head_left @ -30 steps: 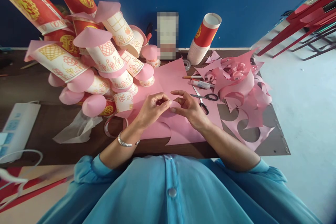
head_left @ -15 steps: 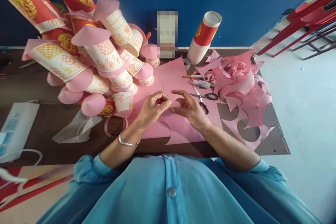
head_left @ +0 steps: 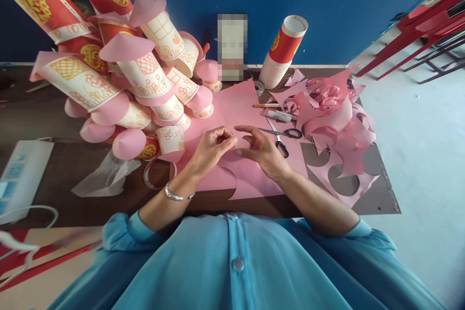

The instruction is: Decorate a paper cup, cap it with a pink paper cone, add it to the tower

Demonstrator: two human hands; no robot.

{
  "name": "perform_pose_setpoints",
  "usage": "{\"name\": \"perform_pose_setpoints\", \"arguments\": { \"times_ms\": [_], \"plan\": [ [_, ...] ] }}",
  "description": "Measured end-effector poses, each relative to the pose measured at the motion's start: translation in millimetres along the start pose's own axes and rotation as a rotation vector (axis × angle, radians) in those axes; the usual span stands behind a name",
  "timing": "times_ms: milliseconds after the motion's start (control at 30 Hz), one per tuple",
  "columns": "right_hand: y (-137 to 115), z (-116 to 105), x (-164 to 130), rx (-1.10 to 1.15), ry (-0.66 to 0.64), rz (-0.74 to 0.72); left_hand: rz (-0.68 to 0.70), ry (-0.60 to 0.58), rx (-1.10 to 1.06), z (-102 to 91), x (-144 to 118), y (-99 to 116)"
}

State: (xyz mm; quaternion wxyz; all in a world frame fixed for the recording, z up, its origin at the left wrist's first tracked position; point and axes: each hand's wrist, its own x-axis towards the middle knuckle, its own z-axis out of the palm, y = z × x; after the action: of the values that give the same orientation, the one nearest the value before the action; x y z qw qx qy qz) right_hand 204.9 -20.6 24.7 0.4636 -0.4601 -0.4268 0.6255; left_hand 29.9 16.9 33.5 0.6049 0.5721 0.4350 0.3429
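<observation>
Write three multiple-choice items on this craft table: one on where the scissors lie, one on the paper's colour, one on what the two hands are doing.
1. Where do the scissors lie?
A. just beyond the right hand, on the paper
B. on the floor
C. inside a cup

2. What colour is the paper sheet under the hands?
A. green
B. pink
C. white

3. What state are the hands in?
A. flat and apart
B. left hand and right hand meet, fingertips pinching a small pink piece
C. holding the scissors

Answers: 1 A, the black handles rest on the sheet past the right hand's fingers; 2 B, sheet and scraps are pink; 3 B, thumbs and fingers close on the piece between them.
</observation>
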Motion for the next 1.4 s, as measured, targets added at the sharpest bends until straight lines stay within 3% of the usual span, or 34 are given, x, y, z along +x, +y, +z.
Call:
{"name": "perform_pose_setpoints", "arguments": {
  "times_ms": [267,567,1400],
  "plan": [
    [1.0,0.9,0.3,0.109,-0.026,0.017,-0.063,-0.054,-0.041,0.3,-1.8,4.9],
    [-2.0,-3.5,-0.7,0.108,0.048,0.021,-0.045,-0.03,-0.067,-14.0,-5.5,-10.2],
    [2.8,-8.4,2.5,0.146,0.098,0.039,-0.051,-0.14,-0.103,-15.1,-4.7,-8.1]
  ]
}}
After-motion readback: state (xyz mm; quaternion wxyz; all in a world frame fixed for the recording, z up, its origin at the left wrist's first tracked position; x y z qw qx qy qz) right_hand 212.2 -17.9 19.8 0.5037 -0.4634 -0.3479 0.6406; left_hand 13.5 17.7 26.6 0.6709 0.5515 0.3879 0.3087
